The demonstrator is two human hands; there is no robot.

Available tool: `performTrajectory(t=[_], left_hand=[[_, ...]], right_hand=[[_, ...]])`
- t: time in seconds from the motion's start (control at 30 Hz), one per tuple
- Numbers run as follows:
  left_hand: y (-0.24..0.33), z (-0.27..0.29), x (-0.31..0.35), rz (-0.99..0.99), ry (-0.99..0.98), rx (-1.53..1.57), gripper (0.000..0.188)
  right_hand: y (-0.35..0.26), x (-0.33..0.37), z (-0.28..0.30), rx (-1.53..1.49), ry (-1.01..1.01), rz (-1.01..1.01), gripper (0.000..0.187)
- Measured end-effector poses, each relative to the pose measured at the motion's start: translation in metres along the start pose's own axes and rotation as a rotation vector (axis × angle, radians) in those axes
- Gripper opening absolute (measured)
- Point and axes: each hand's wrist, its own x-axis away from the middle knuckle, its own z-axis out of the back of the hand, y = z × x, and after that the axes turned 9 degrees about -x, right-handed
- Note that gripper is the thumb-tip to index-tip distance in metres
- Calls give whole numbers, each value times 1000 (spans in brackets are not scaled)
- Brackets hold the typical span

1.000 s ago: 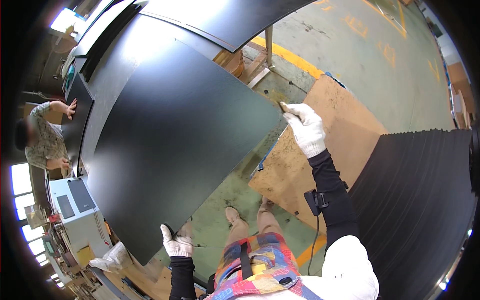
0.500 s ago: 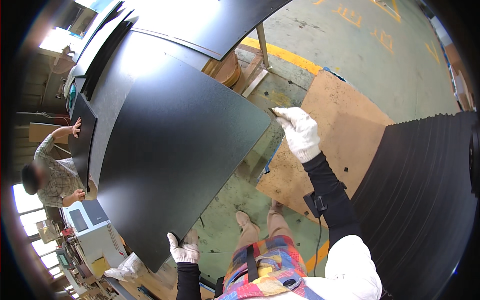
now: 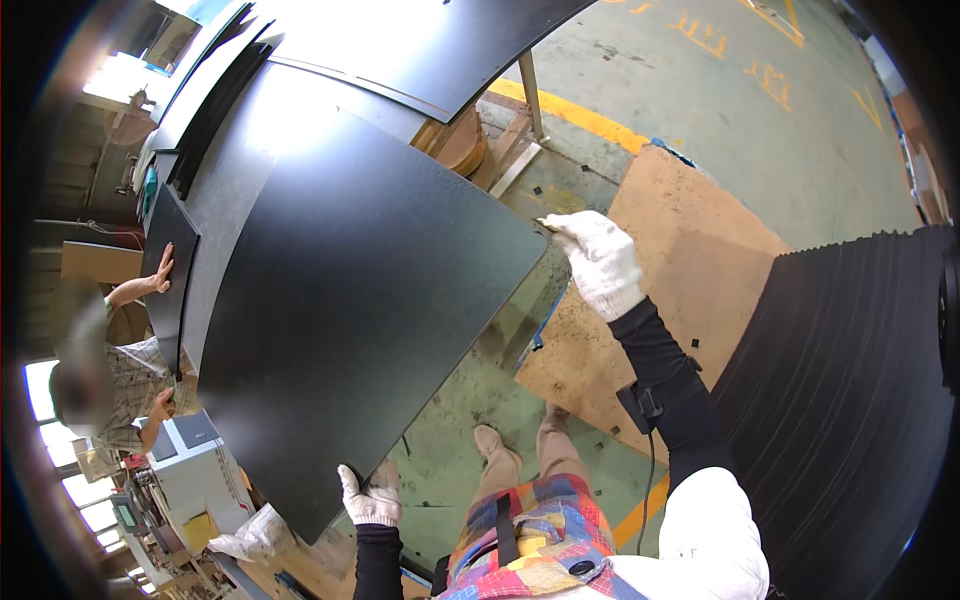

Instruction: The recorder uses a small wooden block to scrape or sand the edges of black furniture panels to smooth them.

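Note:
A large black sheet (image 3: 370, 270) with a smooth surface and a rounded right corner spreads out in front of me. My left hand (image 3: 372, 498), in a white glove, grips its near edge, with the thumb on top and the other fingers partly hidden. Just off the rounded corner is my right hand (image 3: 600, 262), also gloved. Its thumb and fingers are pinched together around something small and thin that I cannot make out.
To the left a co-worker (image 3: 115, 390) holds a smaller black panel (image 3: 172, 270). More black sheets (image 3: 400, 50) lie on a stand at the back. A brown board (image 3: 670, 230) lies on the floor to the right, beside a tall stack of black sheets (image 3: 850, 400). A grey machine (image 3: 195, 480) stands at lower left.
The co-worker has leaned nearer and shifted their hands on the panel. My right hand has turned slightly at the corner; my left hand keeps its grip on the sheet.

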Motion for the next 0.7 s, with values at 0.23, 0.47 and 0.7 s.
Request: performTrajectory(t=[0.23, 0.47, 0.7], left_hand=[[0, 1, 1, 6, -17, 27, 36], [-1, 1, 2, 14, -4, 47, 37], [-2, -2, 4, 7, 2, 22, 35]], right_hand=[[6, 8, 2, -40, -225, 85, 24], [10, -23, -4, -27, -269, -24, 16], [11, -2, 8, -171, -326, 25, 18]])
